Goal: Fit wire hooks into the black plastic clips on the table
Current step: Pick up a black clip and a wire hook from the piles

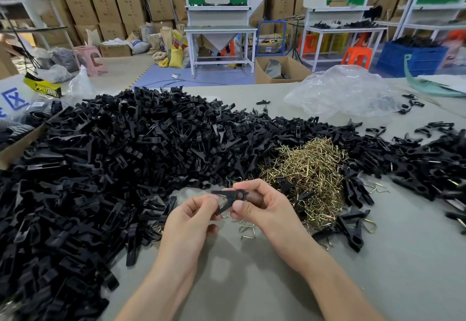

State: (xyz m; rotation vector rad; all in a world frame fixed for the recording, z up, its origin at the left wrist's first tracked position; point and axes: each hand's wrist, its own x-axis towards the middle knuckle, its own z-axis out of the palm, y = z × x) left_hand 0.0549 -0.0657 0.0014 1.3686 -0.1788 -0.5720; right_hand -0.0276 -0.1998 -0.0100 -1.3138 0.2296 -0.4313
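Observation:
Just above the grey table (252, 277), both hands hold one black plastic clip (233, 195). My right hand (262, 206) pinches the clip's round-holed end between thumb and fingers. My left hand (194, 217) pinches a wire hook (223, 201) at the clip's open jaws; the hook is mostly hidden by my fingers. A huge heap of loose black clips (113, 159) covers the left and back of the table. A mound of brass-coloured wire hooks (307, 177) lies just right of my hands. A few loose hooks (245, 228) lie under my hands.
More black clips (353, 227) lie to the right, some with wire showing, and others spread to the far right (428, 164). A crumpled clear plastic bag (340, 91) sits at the back right. A cardboard box edge (20, 144) borders the left. Workbenches and stacked cartons stand beyond.

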